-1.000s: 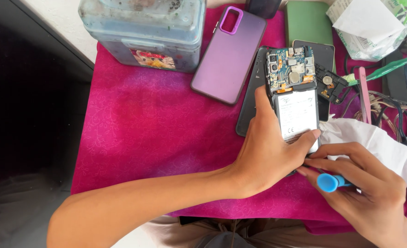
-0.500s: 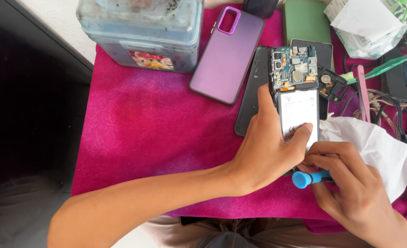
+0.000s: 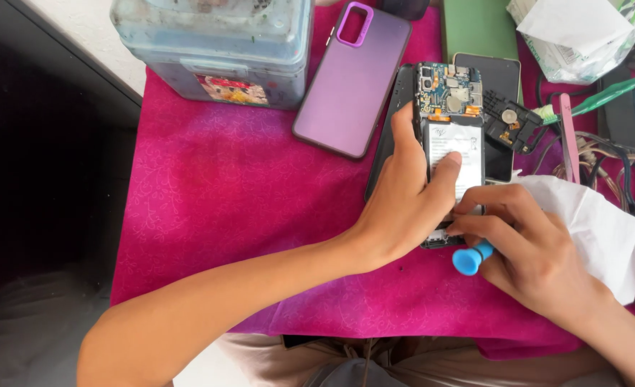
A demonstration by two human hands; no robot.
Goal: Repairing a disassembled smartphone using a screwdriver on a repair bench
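An opened phone (image 3: 452, 122) lies on the magenta cloth (image 3: 224, 215), its circuit board and white-labelled battery exposed. My left hand (image 3: 403, 208) grips the phone's lower half, thumb on the battery and fingers along its left edge. My right hand (image 3: 525, 247) holds a small screwdriver with a blue cap (image 3: 469, 258), its tip hidden at the phone's bottom end beneath my fingers.
A purple phone case (image 3: 352, 79) lies left of the phone. A pale blue plastic box (image 3: 217, 46) stands at the back left. White tissue (image 3: 604, 229) lies under my right hand. Small black parts (image 3: 507, 122), a pink tool (image 3: 567, 136), cables and a green cover (image 3: 479, 29) sit at the right.
My right hand with the blue-capped screwdriver has shifted left and up toward the phone's bottom end. My left thumb has moved higher onto the battery.
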